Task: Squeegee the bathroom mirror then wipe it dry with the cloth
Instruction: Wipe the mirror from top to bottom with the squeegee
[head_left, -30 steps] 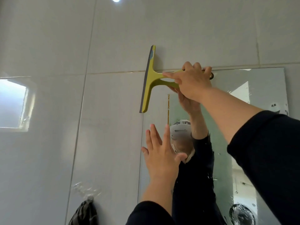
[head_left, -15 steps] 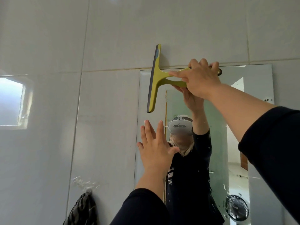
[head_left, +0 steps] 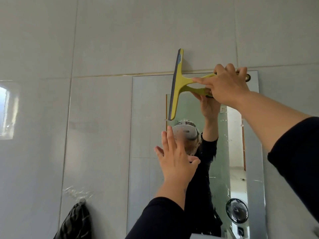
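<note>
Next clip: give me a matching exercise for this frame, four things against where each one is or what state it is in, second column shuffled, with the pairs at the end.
Things:
1. squeegee
2. left hand
3. cloth
4. fan

Places or states:
A. hanging from a hook on the tiled wall, lower left
B. seen as a reflection low in the mirror
C. open, fingers spread, raised in front of the mirror
D. gripped by the right hand at the mirror's top edge, blade upright

Pairs: 1-D, 2-C, 3-A, 4-B
</note>
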`<state>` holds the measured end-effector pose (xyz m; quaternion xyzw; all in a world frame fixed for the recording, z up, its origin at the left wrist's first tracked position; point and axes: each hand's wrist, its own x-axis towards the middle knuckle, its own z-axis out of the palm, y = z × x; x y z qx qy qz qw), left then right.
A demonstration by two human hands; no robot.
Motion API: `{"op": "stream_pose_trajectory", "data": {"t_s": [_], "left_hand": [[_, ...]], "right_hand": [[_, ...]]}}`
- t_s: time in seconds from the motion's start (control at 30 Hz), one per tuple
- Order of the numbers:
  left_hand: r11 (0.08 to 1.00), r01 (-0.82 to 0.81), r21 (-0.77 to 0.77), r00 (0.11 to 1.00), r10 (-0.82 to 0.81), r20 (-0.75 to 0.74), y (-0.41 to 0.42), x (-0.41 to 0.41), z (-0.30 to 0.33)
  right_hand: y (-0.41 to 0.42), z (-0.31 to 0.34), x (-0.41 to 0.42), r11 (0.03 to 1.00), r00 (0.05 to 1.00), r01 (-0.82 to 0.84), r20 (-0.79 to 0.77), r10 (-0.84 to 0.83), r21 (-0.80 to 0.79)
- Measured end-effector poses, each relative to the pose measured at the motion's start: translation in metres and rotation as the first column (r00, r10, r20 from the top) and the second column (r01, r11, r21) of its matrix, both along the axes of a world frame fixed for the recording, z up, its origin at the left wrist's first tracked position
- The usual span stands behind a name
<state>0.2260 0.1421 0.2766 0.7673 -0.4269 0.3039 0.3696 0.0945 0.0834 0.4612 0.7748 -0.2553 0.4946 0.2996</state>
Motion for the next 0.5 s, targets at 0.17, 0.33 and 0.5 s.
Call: {"op": "stream_pose_trajectory", "data": {"t_s": [0.17,0.33,0.5], "left_hand": [[1.0,-0.023,0.016,0.999,0.024,-0.027,-0.008,-0.001,-0.004],[1.0,-0.023,0.003,0.999,0.023,-0.026,-0.009,-0.002,-0.007],[1.0,-0.022,0.014,1.0,0.022,-0.016,-0.007,0.0,-0.007]], "right_hand": [[-0.018,-0.007,-0.028,0.997,0.999,0.04,0.03,-0.042,0.063],[-0.028,-0.019,-0.047,0.995,0.996,0.053,0.07,-0.059,0.088],[-0.041,-0.035,-0.07,0.984,0.984,0.104,0.13,-0.123,0.144]]}}
